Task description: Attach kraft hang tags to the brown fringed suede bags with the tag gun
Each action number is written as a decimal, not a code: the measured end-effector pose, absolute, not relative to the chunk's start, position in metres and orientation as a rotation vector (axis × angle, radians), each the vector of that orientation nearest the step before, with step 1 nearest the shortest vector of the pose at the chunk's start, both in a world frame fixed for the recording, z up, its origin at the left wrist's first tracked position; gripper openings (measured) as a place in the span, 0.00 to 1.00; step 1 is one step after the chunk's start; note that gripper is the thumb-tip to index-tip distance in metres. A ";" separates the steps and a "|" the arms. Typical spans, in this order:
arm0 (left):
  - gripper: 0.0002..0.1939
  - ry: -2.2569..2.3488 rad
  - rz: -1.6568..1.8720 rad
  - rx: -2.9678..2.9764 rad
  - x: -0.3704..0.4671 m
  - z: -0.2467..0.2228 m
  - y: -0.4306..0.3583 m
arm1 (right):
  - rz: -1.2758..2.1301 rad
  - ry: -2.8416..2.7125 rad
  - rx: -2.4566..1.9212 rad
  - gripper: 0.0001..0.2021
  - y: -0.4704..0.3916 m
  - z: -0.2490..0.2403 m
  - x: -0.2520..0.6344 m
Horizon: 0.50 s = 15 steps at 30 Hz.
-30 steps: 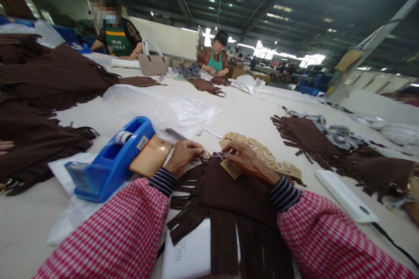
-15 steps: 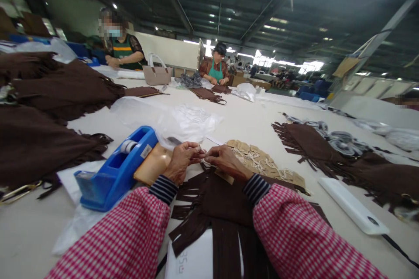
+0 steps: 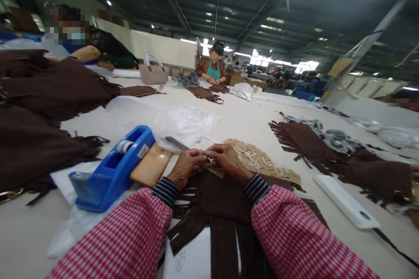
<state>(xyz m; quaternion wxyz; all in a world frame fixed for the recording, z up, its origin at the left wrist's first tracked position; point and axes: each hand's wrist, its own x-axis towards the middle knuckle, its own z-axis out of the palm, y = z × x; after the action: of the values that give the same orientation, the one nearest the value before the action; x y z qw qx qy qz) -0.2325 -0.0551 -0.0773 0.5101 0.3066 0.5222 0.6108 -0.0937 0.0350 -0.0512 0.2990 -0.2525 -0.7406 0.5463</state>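
Note:
My left hand (image 3: 189,166) and my right hand (image 3: 227,160) meet fingertip to fingertip, both closed in a pinch. Between them shows a bit of thin white string (image 3: 201,152), partly hidden by the fingers. A brown paper tag (image 3: 216,169) hangs just below my right hand. Under both hands lies a dark brown fringed bag (image 3: 225,196), its long fringe spread towards me over a white box (image 3: 188,257). Close behind my right hand is a spread of brown paper tags (image 3: 258,157) with white strings.
Left of my hands stand a blue tape dispenser (image 3: 111,170) and a tan flat piece (image 3: 150,165). A dark blade-like tool (image 3: 176,142) lies beyond. Brown fringed bags (image 3: 52,91) pile up at left; a white corded device (image 3: 347,202) lies right. Two co-workers are across the table.
My hands have drawn tighter together and the tag has turned beneath the right one. The co-worker at left has bent forward over the table. Another person's hand shows at the right edge.

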 end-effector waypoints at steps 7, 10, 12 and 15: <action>0.17 1.287 1.503 0.693 -0.233 -0.076 -0.055 | 1.219 -2.047 -0.708 0.11 0.047 -0.060 -0.092; 0.14 1.261 1.545 0.666 -0.235 -0.074 -0.055 | 1.143 -2.074 -0.761 0.12 0.049 -0.059 -0.089; 0.13 1.220 1.567 0.628 -0.236 -0.074 -0.055 | 1.123 -2.093 -0.803 0.11 0.049 -0.059 -0.088; 0.12 1.149 1.567 0.633 -0.237 -0.072 -0.056 | 1.060 -2.138 -0.875 0.09 0.051 -0.060 -0.088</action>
<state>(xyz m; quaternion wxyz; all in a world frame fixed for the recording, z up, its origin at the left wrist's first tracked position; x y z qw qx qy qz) -0.2373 -0.0558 -0.0718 0.5219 0.2644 0.4796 0.6540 -0.0875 0.0512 -0.0603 0.2955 -0.3288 -0.8036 0.3985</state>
